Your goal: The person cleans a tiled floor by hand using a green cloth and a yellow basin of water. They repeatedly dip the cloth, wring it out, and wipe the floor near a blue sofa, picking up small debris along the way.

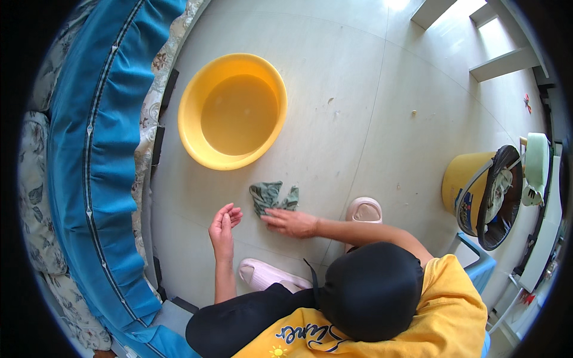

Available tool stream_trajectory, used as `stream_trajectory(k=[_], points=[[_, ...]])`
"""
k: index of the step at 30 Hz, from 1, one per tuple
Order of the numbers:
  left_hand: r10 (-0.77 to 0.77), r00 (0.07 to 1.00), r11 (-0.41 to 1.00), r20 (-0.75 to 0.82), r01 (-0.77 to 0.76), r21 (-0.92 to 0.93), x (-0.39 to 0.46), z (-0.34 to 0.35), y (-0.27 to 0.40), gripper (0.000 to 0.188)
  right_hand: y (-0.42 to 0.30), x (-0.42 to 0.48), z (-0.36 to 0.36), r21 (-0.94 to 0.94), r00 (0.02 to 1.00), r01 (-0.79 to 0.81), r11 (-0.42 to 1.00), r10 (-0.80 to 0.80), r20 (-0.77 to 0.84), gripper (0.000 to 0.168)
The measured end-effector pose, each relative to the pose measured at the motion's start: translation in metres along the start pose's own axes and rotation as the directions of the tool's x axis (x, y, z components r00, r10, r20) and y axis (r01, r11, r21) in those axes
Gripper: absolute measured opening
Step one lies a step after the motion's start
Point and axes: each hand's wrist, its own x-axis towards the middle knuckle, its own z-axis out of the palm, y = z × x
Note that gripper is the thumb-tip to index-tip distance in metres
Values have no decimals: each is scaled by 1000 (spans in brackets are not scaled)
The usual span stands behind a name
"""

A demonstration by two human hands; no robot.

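A crumpled grey-green cloth lies on the pale tiled floor before me. My right hand, blurred by motion, reaches palm down across the cloth's near edge with its fingers stretched out. I see no grip on the fabric. To the left of the cloth, my left hand is raised with loosely bent fingers and nothing in them. Beyond both hands stands a round yellow plastic basin with cloudy, brownish-looking water in it.
A sofa with a blue cover runs along the left. At right stand a yellow bucket with a black liner and a light-blue plastic stool. My pink slippers are close to the hands. Small scraps dot the floor.
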Motion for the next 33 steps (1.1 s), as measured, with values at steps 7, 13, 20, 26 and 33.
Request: stream_trajectory(k=[7, 13, 20, 26, 33], points=[[52, 999, 998, 12, -53, 40, 7, 5, 10, 29, 182, -31, -76, -396, 828, -543, 740, 394, -400, 37], [4, 1000, 991, -5, -4, -137, 2, 5, 2, 30, 195, -45, -167, 12, 678, -585, 811, 498, -541, 42], [-55, 998, 988, 35, 59, -144, 4, 9, -14, 30, 30, -27, -68, -82, 878, -371, 925, 321, -354, 51], [-93, 975, 994, 200, 103, -45, 16, 9, 19, 29, 23, -39, -35, 126, 998, -44, 991, 37, 54, 51], [-165, 866, 912, 473, -49, 407, 19, 20, 85, 25, 139, -62, -87, -50, 927, -326, 944, 309, -211, 48]])
